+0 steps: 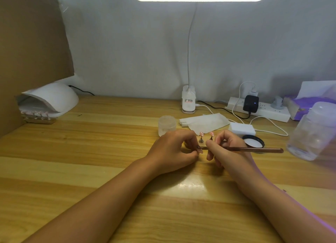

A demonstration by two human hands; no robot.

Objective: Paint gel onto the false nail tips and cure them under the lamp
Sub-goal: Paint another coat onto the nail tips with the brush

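Far left, white curing lamp [52,99] at the desk's [91,151] back edge, a strip of pink nail tips [36,114] at its mouth. Centre: left hand [172,151] curled, fingers pinched on something small, can't tell what. Two pink nail tips on stands [206,136] just behind the hands. Right hand [227,150] grips a brown brush [254,149], tip touching left fingers. Black-rimmed lid [253,141] behind, clear bottle [312,131] far right.
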